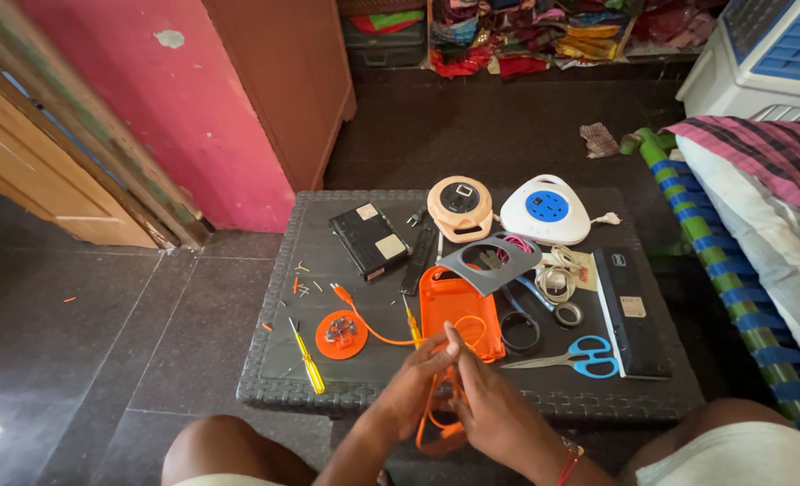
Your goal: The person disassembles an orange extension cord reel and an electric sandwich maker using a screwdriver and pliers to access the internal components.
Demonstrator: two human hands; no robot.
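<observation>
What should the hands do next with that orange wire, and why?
Probably feed the orange wire toward the open orange case. Both the left hand and the right hand pinch its loops at the table edge, and one strand already trails to the orange disc.

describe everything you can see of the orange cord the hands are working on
The orange cord is thin, flexible and plastic-coated. One end with a small connector lies near the orange disc; from there it curves across the dark table toward the orange case, then drops in loops off the near edge. The left hand and right hand both grip those loops.
</observation>
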